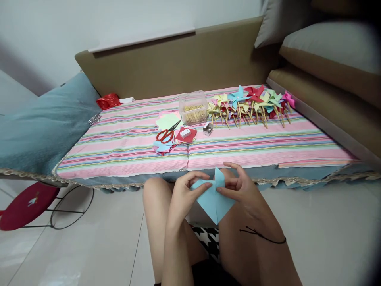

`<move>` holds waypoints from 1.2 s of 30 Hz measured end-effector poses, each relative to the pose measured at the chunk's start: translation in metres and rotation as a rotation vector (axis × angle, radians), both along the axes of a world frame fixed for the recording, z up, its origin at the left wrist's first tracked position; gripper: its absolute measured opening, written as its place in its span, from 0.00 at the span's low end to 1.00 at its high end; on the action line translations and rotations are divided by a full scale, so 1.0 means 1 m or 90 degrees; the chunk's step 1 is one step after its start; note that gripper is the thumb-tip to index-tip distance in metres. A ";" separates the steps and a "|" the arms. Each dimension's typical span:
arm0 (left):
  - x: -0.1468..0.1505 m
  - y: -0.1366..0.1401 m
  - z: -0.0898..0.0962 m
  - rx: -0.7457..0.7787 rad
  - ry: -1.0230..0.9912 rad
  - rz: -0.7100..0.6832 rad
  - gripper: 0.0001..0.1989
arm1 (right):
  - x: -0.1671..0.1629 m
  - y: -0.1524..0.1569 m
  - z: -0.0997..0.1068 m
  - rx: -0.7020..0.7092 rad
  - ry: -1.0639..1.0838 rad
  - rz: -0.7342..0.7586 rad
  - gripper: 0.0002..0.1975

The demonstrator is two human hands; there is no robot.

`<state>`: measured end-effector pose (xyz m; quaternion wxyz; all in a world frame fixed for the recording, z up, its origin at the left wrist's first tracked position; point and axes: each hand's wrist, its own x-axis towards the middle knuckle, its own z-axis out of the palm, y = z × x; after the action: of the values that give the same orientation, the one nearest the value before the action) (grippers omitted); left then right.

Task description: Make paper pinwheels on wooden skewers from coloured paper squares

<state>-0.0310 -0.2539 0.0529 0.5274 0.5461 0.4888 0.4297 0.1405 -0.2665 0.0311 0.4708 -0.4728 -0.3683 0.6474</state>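
A light-blue square of paper (pixel 216 204), with slits cut in it, is held above my lap. Its left part is pinched between the thumb and fingers of my left hand (pixel 189 190). My right hand (pixel 242 186) grips the right side, thumb on the front face, with one pointed corner standing up between the two hands. Beyond them on the striped cloth lie red-handled scissors (pixel 166 135), resting over stacks of coloured paper (pixel 163 147). A small open box of metal pins (pixel 207 128) stands to their right.
A clear plastic box (pixel 193 95) of thin wooden sticks stands near the backrest. Several finished paper pinwheels (pixel 253 99) are heaped right of it. A small white box (pixel 185 132) sits on red paper. A dark red stool (pixel 28 206) lies at the lower left.
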 end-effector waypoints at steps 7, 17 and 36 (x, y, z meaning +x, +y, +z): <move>0.003 0.001 -0.002 -0.022 0.012 0.078 0.06 | -0.005 0.002 0.000 -0.007 0.006 -0.005 0.42; 0.007 0.002 -0.008 0.045 0.071 0.128 0.06 | -0.007 0.005 -0.005 -0.006 0.008 -0.032 0.44; 0.013 0.000 -0.003 -0.110 -0.227 0.138 0.33 | -0.006 0.008 -0.004 -0.001 0.086 -0.227 0.48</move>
<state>-0.0184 -0.2539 0.0503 0.6009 0.3586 0.4788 0.5301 0.1342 -0.2587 0.0271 0.6011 -0.4865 -0.2458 0.5845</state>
